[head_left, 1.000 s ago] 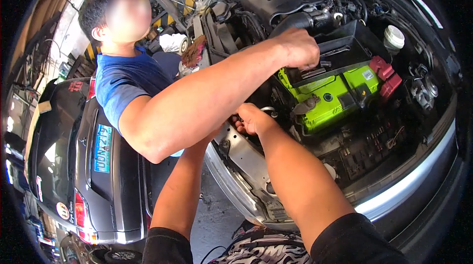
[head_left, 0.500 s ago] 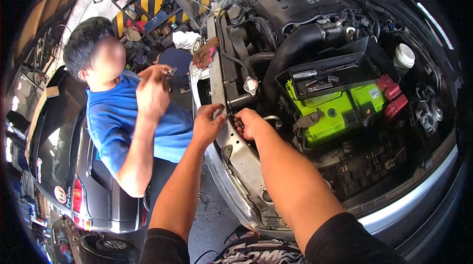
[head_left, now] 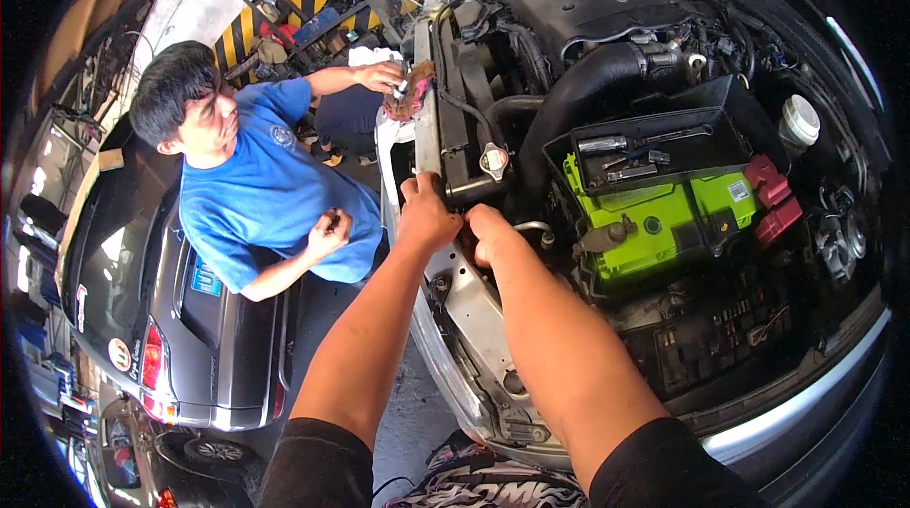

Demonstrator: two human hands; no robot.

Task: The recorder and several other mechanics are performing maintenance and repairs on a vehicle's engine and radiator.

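Both my hands meet at the metal front panel (head_left: 474,311) of an open engine bay. My left hand (head_left: 428,214) lies over the panel with its fingers bent, and its fingertips are hidden. Close beside it, my right hand (head_left: 489,231) reaches down behind the panel with fingers curled. Whatever the two hands grip is out of sight. Just beyond them is the radiator cap (head_left: 493,162). To the right sits a bright green battery (head_left: 635,228) with a black tray (head_left: 607,181) on top, holding a ratchet (head_left: 603,143) and several small metal tools.
Across the panel, a co-worker in a blue shirt (head_left: 284,195) holds a small metal piece over a brown rag (head_left: 413,96). A thick black hose (head_left: 569,105) runs to the engine cover (head_left: 592,1). A white cup (head_left: 799,119) stands far right. A dark car (head_left: 227,347) is parked left.
My left hand has turned and closed in toward my right, its fingers now bent over the panel. The co-worker has lowered a raised hand and stretched an arm toward the rag.
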